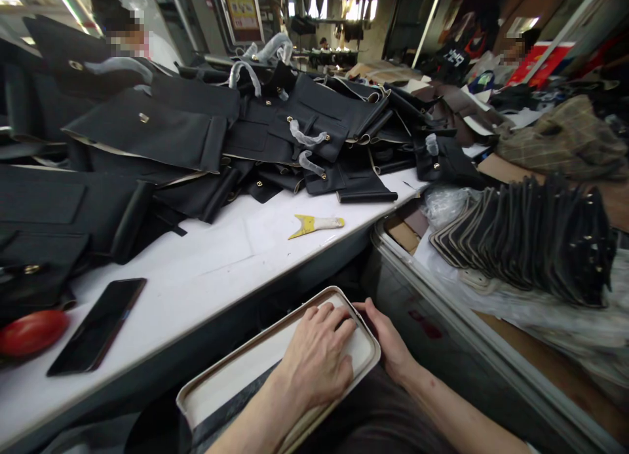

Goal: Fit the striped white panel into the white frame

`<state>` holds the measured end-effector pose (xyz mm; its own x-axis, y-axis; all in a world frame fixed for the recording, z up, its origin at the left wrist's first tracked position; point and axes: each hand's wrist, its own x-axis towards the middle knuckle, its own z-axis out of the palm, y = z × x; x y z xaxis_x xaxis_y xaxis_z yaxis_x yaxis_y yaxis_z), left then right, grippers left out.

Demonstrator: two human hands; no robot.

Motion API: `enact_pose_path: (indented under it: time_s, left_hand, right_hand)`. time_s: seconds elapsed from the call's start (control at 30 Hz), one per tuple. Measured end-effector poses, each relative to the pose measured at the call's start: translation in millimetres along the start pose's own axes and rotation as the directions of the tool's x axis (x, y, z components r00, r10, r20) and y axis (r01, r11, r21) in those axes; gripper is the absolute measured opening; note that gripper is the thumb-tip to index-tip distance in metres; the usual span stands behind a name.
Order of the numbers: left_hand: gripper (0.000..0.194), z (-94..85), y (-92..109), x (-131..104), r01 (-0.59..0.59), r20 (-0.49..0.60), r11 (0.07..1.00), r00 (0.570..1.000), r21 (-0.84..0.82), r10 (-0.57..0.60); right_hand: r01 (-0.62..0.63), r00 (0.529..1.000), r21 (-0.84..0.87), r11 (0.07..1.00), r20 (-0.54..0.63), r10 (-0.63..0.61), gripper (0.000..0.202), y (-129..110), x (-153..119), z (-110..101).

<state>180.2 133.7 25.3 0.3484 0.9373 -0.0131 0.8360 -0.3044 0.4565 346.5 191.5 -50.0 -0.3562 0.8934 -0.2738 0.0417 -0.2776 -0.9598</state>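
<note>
Hands come first in the head view. The left hand (319, 362) lies flat on a cream panel (246, 375), fingers spread and pressing on its far rounded end; this grip is open, clamped on nothing. The right hand (388, 339) touches the panel's right edge near the corner, with its fingers curled against the rim; I cannot tell whether they pinch it or only steady it. The panel rests across the person's lap, just below the edge of the counter (206, 270), and its near end is bent up a little.

As for the progress, I judge that this panel is the piece in hand now and that it is not yet joined to anything. On the counter a big heap of black bags (275, 126) lies already with gold clasps and wrapped handles, so much seems done there. A yellow scraper (314, 225) lies alone on the white top, well apart from the hands. A phone (98, 323) and a red ball (32, 331) are at the left.

At the right stands a bin (442, 310) lined with plastic. In it a row of dark flat pieces (531, 238) stands on edge, close together.
</note>
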Motion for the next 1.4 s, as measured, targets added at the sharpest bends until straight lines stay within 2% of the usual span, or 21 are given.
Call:
enact_pose_path:
  time_s: [0.1,0.2,0.37,0.57,0.7,0.9,1.03,1.17,1.3,1.33,1.4]
  left_hand:
    - [0.036,0.6,-2.9,-2.5,-0.018,-0.024,1.0,1.0,-0.005,0.018]
    - [0.035,1.3,-4.6,-4.2,-0.025,-0.047,1.0,0.999,-0.005,0.024]
    - [0.03,0.8,-5.0,-4.3,-0.065,-0.012,0.997,0.998,0.045,0.066]
    - [0.036,4.0,-12.1,-5.1,-0.091,-0.028,0.994,0.995,0.052,0.093]
    - [0.038,7.4,-20.7,-6.1,-0.113,-0.058,0.993,0.992,0.026,0.114]
    - [0.044,5.7,-33.1,-11.5,-0.15,-0.082,0.987,0.986,-0.064,0.144]
    - [0.033,1.5,-39.5,-11.4,-0.203,-0.072,0.977,0.978,-0.069,0.198]
    - [0.01,-1.3,-44.4,0.8,-0.244,-0.063,0.97,0.968,-0.015,0.242]
    - [0.022,-11.1,-54.8,27.5,-0.244,-0.157,0.967,0.955,0.071,0.252]
    - [0.023,-13.9,-59.3,35.3,-0.263,-0.159,0.962,0.949,0.079,0.272]
    - [0.022,-17.8,-70.3,50.8,-0.328,-0.092,0.943,0.939,0.057,0.332]
  right_hand:
    - [0.115,0.993,-0.206,0.972,0.041,-0.109,0.046,0.2,-23.5,-11.7]
    - [0.17,0.981,-0.353,0.92,-0.023,-0.191,0.045,8.0,-34.3,-11.4]
    - [0.236,0.953,-0.374,0.897,-0.092,-0.289,0.037,13.4,-29.9,-1.3]
    - [0.313,0.923,-0.504,0.805,-0.038,-0.383,0.03,-3.0,-30.5,2.1]
    - [0.334,0.915,-0.584,0.74,0.011,-0.404,0.03,-8.6,-33.0,5.2]
    - [0.321,0.907,-0.658,0.681,0.007,-0.421,0.03,-10.3,-37.9,12.8]
    - [0.322,0.902,-0.69,0.648,0.016,-0.432,0.034,-10.5,-40.4,17.7]
    - [0.325,0.895,-0.708,0.628,0.015,-0.447,0.035,-8.6,-40.3,20.3]
    - [0.312,0.89,-0.711,0.63,-0.013,-0.456,0.033,-7.7,-39.9,21.5]
    - [0.308,0.891,-0.711,0.632,-0.018,-0.454,0.033,-7.9,-40.1,22.0]
    - [0.296,0.896,-0.709,0.64,-0.026,-0.442,0.033,-8.6,-40.4,23.2]
